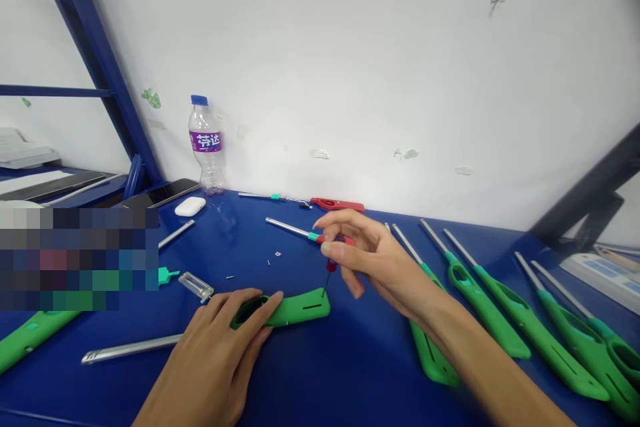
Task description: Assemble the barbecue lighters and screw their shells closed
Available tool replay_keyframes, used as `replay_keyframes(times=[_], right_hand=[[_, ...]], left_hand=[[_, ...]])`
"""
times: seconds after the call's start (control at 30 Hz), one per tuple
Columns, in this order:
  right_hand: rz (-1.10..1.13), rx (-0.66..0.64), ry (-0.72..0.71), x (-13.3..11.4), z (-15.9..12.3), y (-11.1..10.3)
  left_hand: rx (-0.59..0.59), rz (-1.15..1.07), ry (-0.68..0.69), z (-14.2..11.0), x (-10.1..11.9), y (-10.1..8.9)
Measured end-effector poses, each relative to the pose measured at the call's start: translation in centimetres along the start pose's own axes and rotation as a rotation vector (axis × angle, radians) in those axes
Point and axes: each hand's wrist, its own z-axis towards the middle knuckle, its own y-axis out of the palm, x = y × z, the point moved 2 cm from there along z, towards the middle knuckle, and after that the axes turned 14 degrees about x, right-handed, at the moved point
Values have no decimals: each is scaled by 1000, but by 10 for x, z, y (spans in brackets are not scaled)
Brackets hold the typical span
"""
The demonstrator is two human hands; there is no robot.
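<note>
A green long-nosed gas lighter (303,308) lies on the blue table, its metal tube (135,348) pointing left. My left hand (217,340) is closed over its middle, fingers around the trigger opening, and presses it against the table. Between the thumb and fingers of my right hand (367,250) is a small screwdriver (331,267) with a dark red handle. The screwdriver stands nearly upright, its tip at the right end of the green handle. A clear plastic fuel tank (196,285) and a small screw (230,277) lie beyond my left hand.
Several green lighters (520,320) lie at the right, another green lighter (43,340) at the left. Red lighter parts (337,204) lie near the wall. A plastic bottle (206,147), a white earphone case (190,206) and a phone (163,193) are at the back left.
</note>
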Motion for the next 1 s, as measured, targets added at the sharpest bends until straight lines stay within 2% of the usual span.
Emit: replay_keyframes(times=[0.13,0.33,0.6,0.77,1.0], right_hand=[[-23,22,-37,0,2,-3],[9,-37,22,1,0,-8],[15,5,7,0,1,-7],[-9,-53,20,0,0,-10],[-14,-1,7,-4,0,-6]], left_hand=[[-2,-1,-4,1,0,-1],[1,-5,-3,0,1,-1],[-15,2,-7,0,2,-2],[-1,-7,7,3,3,-2],[5,-4,3,1,2,-1]])
